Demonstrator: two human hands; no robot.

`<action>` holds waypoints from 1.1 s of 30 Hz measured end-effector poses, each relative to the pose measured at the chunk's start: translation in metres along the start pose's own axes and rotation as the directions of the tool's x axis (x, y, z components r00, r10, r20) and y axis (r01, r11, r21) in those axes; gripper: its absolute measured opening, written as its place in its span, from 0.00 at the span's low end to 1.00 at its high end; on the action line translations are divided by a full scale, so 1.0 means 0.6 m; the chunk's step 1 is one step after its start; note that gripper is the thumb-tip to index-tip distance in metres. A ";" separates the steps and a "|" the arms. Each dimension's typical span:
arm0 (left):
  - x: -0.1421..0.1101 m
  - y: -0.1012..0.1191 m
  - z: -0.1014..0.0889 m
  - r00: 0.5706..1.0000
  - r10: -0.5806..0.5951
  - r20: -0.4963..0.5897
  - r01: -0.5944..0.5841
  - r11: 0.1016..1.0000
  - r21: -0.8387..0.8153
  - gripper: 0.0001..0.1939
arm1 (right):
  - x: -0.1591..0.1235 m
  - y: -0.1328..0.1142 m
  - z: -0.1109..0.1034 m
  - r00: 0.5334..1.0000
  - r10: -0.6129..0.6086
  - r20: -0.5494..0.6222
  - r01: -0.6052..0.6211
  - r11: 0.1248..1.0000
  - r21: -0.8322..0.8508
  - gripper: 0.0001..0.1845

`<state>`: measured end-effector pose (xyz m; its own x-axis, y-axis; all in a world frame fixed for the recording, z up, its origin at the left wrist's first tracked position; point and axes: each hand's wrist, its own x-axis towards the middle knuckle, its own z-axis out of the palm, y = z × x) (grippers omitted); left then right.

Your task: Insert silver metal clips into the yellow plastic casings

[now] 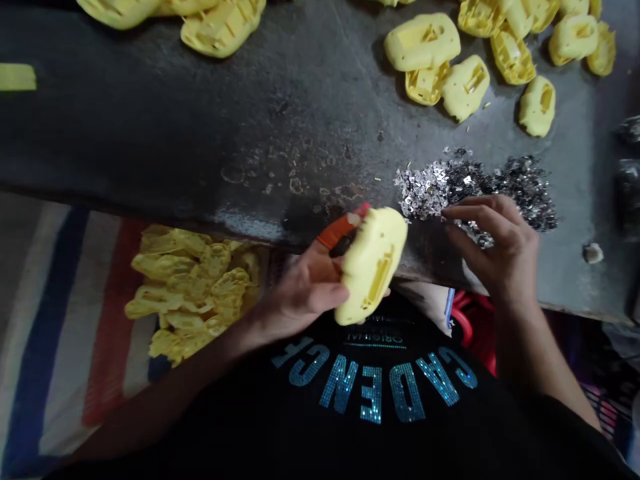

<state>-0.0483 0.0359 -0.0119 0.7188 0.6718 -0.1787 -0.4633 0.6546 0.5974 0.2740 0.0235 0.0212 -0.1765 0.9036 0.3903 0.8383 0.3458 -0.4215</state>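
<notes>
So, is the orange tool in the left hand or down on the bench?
In hand: the left hand grips the orange tool together with the yellow plastic piece.

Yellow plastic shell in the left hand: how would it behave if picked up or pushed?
The yellow plastic shell looks stiff rather than floppy, keeping its shape while the left hand grips it. Its slotted, apparently hollow form suggests it is fairly light for its size. The smooth, rounded edges might make it a little slippery.

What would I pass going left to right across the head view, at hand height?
striped blue, red and white cloth → heap of yellow moulded plastic pieces → left hand → yellow moulded plastic shell → right hand → small off-white lump
</notes>
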 end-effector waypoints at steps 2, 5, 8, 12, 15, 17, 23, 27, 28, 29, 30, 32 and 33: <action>-0.005 0.011 -0.004 0.999 0.027 -0.034 -0.026 0.998 0.049 0.45 | 0.003 0.019 0.010 0.999 -0.028 -0.025 0.022 0.977 -0.214 0.04; -0.007 0.017 -0.003 0.997 0.041 -0.070 -0.035 0.997 0.073 0.45 | 0.000 0.024 0.033 0.999 -0.052 0.012 0.053 0.940 -0.336 0.01; -0.005 0.015 0.002 0.992 0.037 -0.118 -0.030 0.998 0.060 0.46 | -0.003 0.019 0.048 0.999 -0.032 0.014 0.034 0.937 -0.348 0.04; -0.002 0.013 0.009 0.993 0.015 -0.118 -0.009 0.999 0.052 0.48 | -0.016 0.014 0.038 0.999 -0.023 0.044 0.034 0.960 -0.277 0.03; -0.001 0.009 0.011 0.994 -0.039 -0.105 0.043 0.998 0.036 0.47 | -0.028 0.004 0.024 0.996 -0.044 0.077 0.066 0.949 -0.309 0.03; -0.001 0.003 0.011 0.993 -0.067 -0.095 0.071 0.997 0.040 0.44 | -0.030 -0.007 0.020 0.991 -0.063 0.116 0.101 0.927 -0.362 0.05; -0.008 -0.017 0.012 0.994 -0.005 -0.110 0.010 0.999 0.046 0.45 | -0.021 -0.017 0.025 0.953 -0.153 0.261 0.230 0.925 -0.301 0.11; -0.016 -0.017 0.017 0.992 -0.007 -0.129 0.016 0.998 0.066 0.43 | -0.031 -0.002 0.007 0.989 -0.044 0.143 0.075 0.974 -0.214 0.15; -0.017 -0.016 0.018 0.992 -0.005 -0.126 0.013 0.998 0.065 0.43 | -0.035 0.001 0.005 0.994 -0.009 0.112 0.033 0.978 -0.206 0.14; -0.017 -0.015 0.019 0.993 0.004 -0.116 0.003 0.998 0.056 0.43 | -0.038 0.002 0.005 0.996 0.020 0.090 -0.001 0.978 -0.207 0.12; -0.016 -0.015 0.018 0.994 0.011 -0.107 -0.007 0.999 0.040 0.44 | -0.039 0.003 0.008 0.996 0.042 0.078 -0.025 0.976 -0.215 0.10; -0.013 -0.018 0.017 0.995 0.022 -0.093 -0.022 1.000 -0.001 0.43 | -0.038 0.004 0.021 0.995 0.059 0.081 -0.039 0.973 -0.230 0.06; -0.012 -0.021 0.017 0.995 0.026 -0.092 -0.028 0.999 -0.021 0.42 | -0.036 0.004 0.028 0.994 0.057 0.089 -0.036 0.972 -0.231 0.05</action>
<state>-0.0426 0.0196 -0.0102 0.6562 0.7173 -0.2343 -0.4936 0.6429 0.5858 0.2710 0.0092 -0.0022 -0.1730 0.9408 0.2914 0.9406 0.2456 -0.2346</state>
